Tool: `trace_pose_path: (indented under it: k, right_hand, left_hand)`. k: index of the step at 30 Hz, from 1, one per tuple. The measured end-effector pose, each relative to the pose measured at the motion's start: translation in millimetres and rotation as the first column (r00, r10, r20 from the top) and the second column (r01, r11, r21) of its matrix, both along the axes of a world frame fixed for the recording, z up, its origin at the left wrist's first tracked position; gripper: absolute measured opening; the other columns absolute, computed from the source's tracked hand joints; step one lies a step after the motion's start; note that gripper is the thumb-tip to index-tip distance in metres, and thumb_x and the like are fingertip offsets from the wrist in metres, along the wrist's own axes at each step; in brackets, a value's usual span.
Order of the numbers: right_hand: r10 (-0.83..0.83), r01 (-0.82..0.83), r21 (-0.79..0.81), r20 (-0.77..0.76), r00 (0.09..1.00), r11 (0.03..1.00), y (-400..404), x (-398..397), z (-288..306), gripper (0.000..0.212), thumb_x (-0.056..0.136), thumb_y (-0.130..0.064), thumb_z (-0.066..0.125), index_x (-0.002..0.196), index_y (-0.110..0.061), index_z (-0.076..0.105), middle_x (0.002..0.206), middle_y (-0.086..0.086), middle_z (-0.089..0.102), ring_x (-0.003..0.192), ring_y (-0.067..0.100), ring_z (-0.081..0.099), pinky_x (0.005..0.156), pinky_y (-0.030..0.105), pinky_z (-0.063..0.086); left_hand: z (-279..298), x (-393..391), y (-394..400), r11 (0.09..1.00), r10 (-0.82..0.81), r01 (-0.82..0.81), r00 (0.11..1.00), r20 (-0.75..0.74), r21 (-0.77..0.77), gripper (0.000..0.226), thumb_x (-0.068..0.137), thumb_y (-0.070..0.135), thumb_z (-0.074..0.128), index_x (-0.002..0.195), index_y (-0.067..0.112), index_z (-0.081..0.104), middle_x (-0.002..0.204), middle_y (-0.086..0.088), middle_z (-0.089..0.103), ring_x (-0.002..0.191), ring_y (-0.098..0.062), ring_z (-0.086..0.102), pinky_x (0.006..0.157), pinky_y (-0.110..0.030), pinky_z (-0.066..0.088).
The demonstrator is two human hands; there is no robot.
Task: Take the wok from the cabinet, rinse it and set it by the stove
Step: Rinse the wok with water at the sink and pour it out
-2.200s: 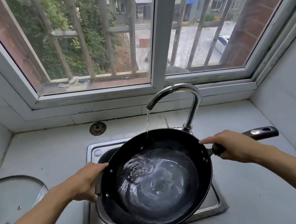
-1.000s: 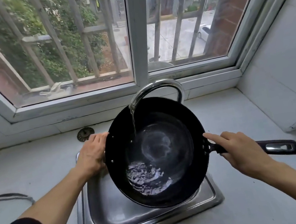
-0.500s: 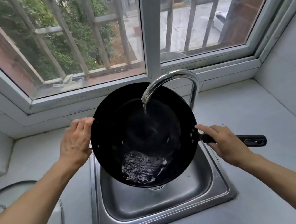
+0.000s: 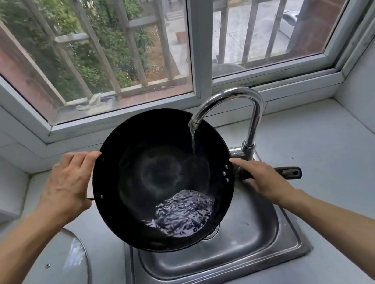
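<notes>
Since half a second ago the wok (image 4: 159, 171) has tipped up a bit steeper toward the camera, and the water (image 4: 183, 212) is pooled at its low near edge. It's held over the sink (image 4: 225, 266), with the faucet (image 4: 237, 109) running a thin stream into its right side. Left hand (image 4: 68, 187) grips the far-left rim, fingers curled behind it. Right hand (image 4: 264, 178) is on the handle (image 4: 289, 172) with the index finger pointing straight along toward the pan, the rest wrapped underneath as far as I can tell. Glass lid (image 4: 56, 280) sits on the table at lower left.
</notes>
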State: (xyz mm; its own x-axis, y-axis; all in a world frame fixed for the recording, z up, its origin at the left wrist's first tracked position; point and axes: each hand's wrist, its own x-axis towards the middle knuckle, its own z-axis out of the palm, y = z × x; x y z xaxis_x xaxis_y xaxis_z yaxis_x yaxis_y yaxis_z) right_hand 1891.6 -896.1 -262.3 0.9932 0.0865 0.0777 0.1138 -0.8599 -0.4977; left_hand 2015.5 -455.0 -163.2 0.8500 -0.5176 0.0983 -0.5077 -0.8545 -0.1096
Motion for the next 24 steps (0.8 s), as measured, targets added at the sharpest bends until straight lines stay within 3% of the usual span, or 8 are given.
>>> trace_pose_path:
  k: [4, 10, 14, 17, 20, 22, 24]
  right_hand:
    - [0.097, -0.096, 0.02, -0.049, 0.994, 0.995, 1.7, 12.6, -11.8, 0.082, 0.073, 0.012, 0.07, 0.144, -0.019, 0.042, 0.117, 0.01, 0.064, 0.108, 0.028, 0.059, 0.098, 0.034, 0.044]
    - [0.137, -0.14, -0.008, -0.182, 0.974, 0.99, 7.4, 20.2, -19.6, 0.084, 0.081, 0.005, 0.058, 0.149, -0.036, 0.029, 0.109, 0.003, 0.052, 0.104, 0.025, 0.052, 0.101, 0.034, 0.039]
    - [0.163, -0.17, -0.016, -0.221, 0.962, 0.985, 7.1, 16.4, -14.7, 0.085, 0.076, 0.002, 0.063, 0.146, -0.036, 0.035, 0.099, 0.003, 0.051, 0.095, 0.024, 0.053, 0.092, 0.03, 0.043]
    - [0.191, -0.202, -0.025, -0.226, 0.955, 0.979, 5.4, 11.4, -13.7, 0.081, 0.076, -0.009, 0.077, 0.143, -0.037, 0.04, 0.093, -0.003, 0.048, 0.088, 0.02, 0.052, 0.087, 0.031, 0.045]
    - [0.189, -0.199, -0.044, -0.177, 0.966, 0.979, -0.3, 8.3, -6.5, 0.076, 0.074, -0.01, 0.079, 0.138, -0.038, 0.047, 0.09, -0.004, 0.051, 0.084, 0.019, 0.055, 0.081, 0.033, 0.048]
    - [0.177, -0.191, -0.065, -0.172, 0.969, 0.979, -6.3, 4.6, 2.9, 0.072, 0.077, -0.008, 0.076, 0.137, -0.037, 0.05, 0.093, -0.001, 0.056, 0.086, 0.019, 0.056, 0.081, 0.033, 0.048]
    - [0.174, -0.194, -0.099, -0.179, 0.968, 0.976, -12.4, -0.9, 13.1, 0.071, 0.079, -0.008, 0.074, 0.137, -0.041, 0.049, 0.098, 0.0, 0.06, 0.089, 0.018, 0.058, 0.082, 0.034, 0.05]
  left_hand:
    - [4.6, -4.9, 15.6, 0.999, 0.016, -0.013, 0.998, -0.067, 0.042, 0.121, 0.015, 0.01, 0.088, 0.129, 0.01, 0.048, 0.11, -0.01, 0.06, 0.1, -0.034, 0.046, 0.077, -0.049, 0.052]
    - [8.9, -14.6, 36.8, 0.998, 0.06, -0.055, 0.978, -0.199, 0.032, 0.118, 0.014, 0.022, 0.079, 0.13, 0.014, 0.054, 0.105, -0.005, 0.06, 0.092, -0.021, 0.036, 0.078, -0.037, 0.047]
    - [16.2, -23.2, 43.9, 0.993, 0.101, -0.113, 0.922, -0.375, -0.011, 0.11, 0.024, 0.027, 0.072, 0.131, 0.033, 0.049, 0.109, 0.009, 0.056, 0.096, -0.014, 0.037, 0.08, -0.035, 0.047]
    - [19.3, -33.2, 44.5, 0.991, 0.092, -0.127, 0.855, -0.51, -0.034, 0.099, 0.028, 0.028, 0.069, 0.121, 0.049, 0.043, 0.11, 0.019, 0.055, 0.093, -0.002, 0.04, 0.068, -0.016, 0.042]
    - [17.1, -44.5, 40.6, 0.983, 0.07, -0.161, 0.779, -0.624, -0.09, 0.093, 0.032, 0.026, 0.072, 0.116, 0.05, 0.043, 0.111, 0.017, 0.056, 0.098, 0.005, 0.048, 0.065, -0.012, 0.045]
    - [11.6, -50.3, 38.3, 0.982, 0.042, -0.15, 0.765, -0.643, -0.114, 0.091, 0.032, 0.029, 0.074, 0.114, 0.051, 0.044, 0.111, 0.017, 0.058, 0.101, 0.008, 0.052, 0.072, -0.011, 0.047]
    - [5.1, -55.5, 35.3, 0.983, 0.033, -0.141, 0.756, -0.654, -0.113, 0.093, 0.033, 0.032, 0.074, 0.12, 0.048, 0.045, 0.112, 0.019, 0.059, 0.102, 0.01, 0.052, 0.07, -0.007, 0.045]
